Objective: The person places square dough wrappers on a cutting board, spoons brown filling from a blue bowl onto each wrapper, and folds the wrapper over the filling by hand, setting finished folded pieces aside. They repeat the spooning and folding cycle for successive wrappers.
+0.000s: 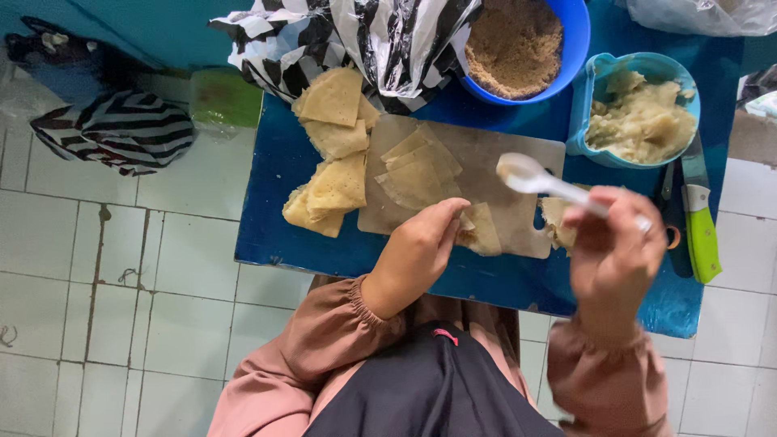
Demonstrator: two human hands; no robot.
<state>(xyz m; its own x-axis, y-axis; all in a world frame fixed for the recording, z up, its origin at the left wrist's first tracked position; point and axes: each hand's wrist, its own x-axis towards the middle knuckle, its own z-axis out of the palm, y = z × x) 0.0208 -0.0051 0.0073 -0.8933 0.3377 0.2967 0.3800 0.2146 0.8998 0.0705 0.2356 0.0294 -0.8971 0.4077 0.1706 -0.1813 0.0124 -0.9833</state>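
On the cutting board (486, 154), taken here as the landmark, one thin yellowish wrapper (479, 229) lies at the near edge with the left hand (418, 247) pressing down on it, fingers curled over its left side. The right hand (615, 243) is raised just right of the board, closed around the handle of a white plastic spoon (526, 174) whose bowl hangs over the board's right part; the bowl looks empty, though blur makes that uncertain.

A judgement on progress: the work looks early to midway. A small stack of flat wrappers (417, 170) still waits on the board's far left part, and a larger heap of folded wrappers (332, 154) lies just left of the board on the blue worktop (275, 210). Another pale piece (557, 220) sits at the board's right edge, partly hidden by the right hand. The light-blue tub of pale mashed filling (639, 113) beyond the board's right corner is still well filled, and so is the blue bowl of brown crumbs (518, 44) behind the board.

As for packaging, a black-and-white striped plastic bag (364, 40) lies crumpled behind the board, touching the heap. A second striped bag (113, 133) rests on the tiled floor far to the left. A clear bag (704, 14) lies past the tub. A green-handled knife (700, 218) lies right of the board. No labels can be made out.
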